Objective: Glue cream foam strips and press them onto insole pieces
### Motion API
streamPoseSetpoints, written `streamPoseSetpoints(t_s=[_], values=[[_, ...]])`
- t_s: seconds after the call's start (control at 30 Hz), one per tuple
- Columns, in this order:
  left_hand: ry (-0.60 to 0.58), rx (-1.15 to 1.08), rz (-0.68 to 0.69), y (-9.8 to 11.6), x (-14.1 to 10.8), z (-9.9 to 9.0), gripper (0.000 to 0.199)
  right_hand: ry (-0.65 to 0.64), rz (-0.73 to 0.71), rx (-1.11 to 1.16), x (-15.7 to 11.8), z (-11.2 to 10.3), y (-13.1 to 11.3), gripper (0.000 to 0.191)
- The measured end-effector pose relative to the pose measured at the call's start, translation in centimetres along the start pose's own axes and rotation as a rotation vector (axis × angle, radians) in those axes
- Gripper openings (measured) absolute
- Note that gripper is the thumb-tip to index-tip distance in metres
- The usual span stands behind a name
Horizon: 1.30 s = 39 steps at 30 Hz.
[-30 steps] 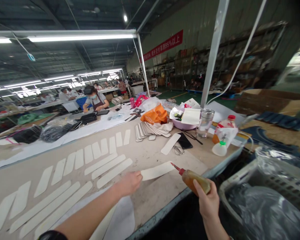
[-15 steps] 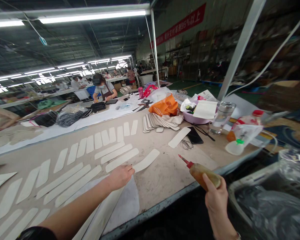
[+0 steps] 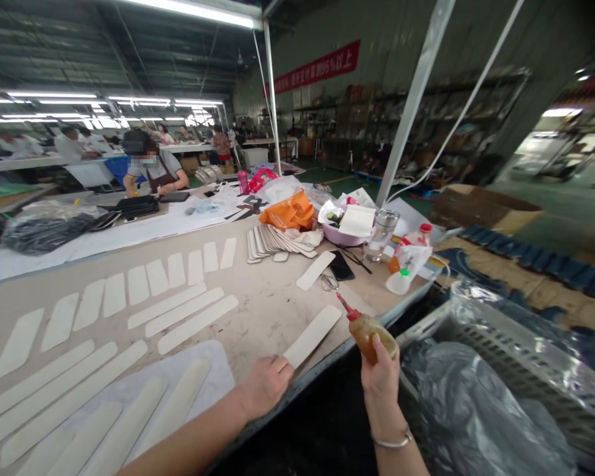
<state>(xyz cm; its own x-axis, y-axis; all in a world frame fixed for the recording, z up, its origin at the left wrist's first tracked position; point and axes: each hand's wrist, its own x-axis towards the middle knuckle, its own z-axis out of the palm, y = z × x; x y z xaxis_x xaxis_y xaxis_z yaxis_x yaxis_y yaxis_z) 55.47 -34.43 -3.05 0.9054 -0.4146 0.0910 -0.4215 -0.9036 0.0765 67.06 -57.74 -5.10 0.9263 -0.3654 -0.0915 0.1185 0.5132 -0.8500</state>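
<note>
My left hand (image 3: pixel 268 382) pinches the near end of a long off-white strip (image 3: pixel 315 334) close to the table's front edge. The strip's rounded far end points away to the right. In my right hand (image 3: pixel 381 371) is a squeeze bottle (image 3: pixel 371 336) of amber liquid, wrapped by my fingers. Its red nozzle tilts up and left, just beside the strip's far end; whether they touch I cannot tell. Similar pale strips (image 3: pixel 198 324) lie in rows across the table on the left. Several more rest on a white sheet (image 3: pixel 223 360) near my left forearm.
Beyond the strip lie a pale piece (image 3: pixel 315 270), a black phone (image 3: pixel 341 266) and scissors (image 3: pixel 328 283). Behind stand a purple basin (image 3: pixel 344 236), a glass jar (image 3: pixel 381 237) and a stack of strips (image 3: pixel 272 242). A crate (image 3: pixel 506 337) with plastic sits right. A co-worker (image 3: pixel 153 168) sits across.
My left hand has drawn the strip nearer to the table's front edge and closer to the bottle. My view has turned right. The bottle stays in my right hand.
</note>
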Motion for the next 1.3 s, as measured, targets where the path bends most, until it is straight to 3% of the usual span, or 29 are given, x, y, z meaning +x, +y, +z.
streamPoseSetpoints(t_s=[0.23,0.5,0.7,0.83,0.93,1.13,1.3], values=[[-0.005,0.059,0.145,1.0,7.7,1.4,0.016,-0.032,-0.057,-0.008,0.5,-0.9,-0.1,0.029],[0.004,0.034,0.183,1.2,15.6,3.3,0.014,0.091,0.092,0.194,1.2,-1.6,-0.3,0.039],[0.032,-0.097,0.209,0.4,18.9,4.7,0.007,0.124,0.132,0.192,2.1,-2.5,-0.1,0.031],[0.088,-0.212,0.113,-0.4,19.2,5.0,0.014,0.115,0.193,0.208,2.7,-3.1,0.4,0.030],[0.138,-0.266,-0.028,-1.7,18.7,4.7,0.031,0.124,0.241,0.209,3.1,-3.4,0.6,0.028],[0.192,-0.167,-0.398,-8.4,19.5,3.4,0.027,0.062,0.215,0.176,3.1,-3.1,0.7,0.035],[0.066,-0.068,-0.446,-11.9,21.8,3.6,0.024,0.020,0.167,0.099,2.9,-2.4,1.2,0.040]])
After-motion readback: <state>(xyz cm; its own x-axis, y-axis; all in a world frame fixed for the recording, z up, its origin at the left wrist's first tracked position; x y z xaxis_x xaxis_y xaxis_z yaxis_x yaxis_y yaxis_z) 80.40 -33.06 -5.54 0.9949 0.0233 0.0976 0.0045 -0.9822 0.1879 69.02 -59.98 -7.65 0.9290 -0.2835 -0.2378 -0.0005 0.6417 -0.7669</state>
